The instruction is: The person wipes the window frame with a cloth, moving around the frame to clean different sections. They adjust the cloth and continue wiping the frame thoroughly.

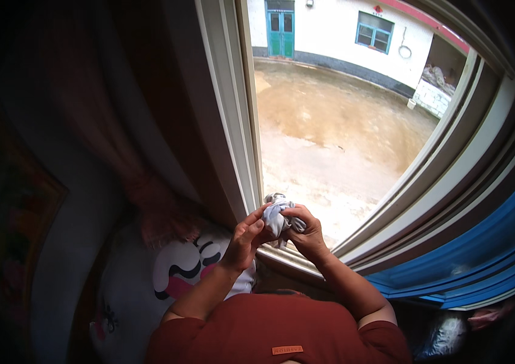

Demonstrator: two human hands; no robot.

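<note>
A crumpled light grey-white cloth (277,219) is bunched up between my two hands, in front of the window opening. My left hand (249,235) grips its left side, fingers and thumb pressed against the fabric. Around its right side curl the fingers of my right hand (307,233). Some folds stick out above and below my fingers. Just beneath the cloth runs the light window sill (294,259).
A tall window frame (233,109) stands left of my hands; sliding panes (427,200) are at the right. A printed white cushion or cover (178,267) and a pink curtain (160,206) lie left. Blue material (469,242) is right. Outside is a yard (336,115).
</note>
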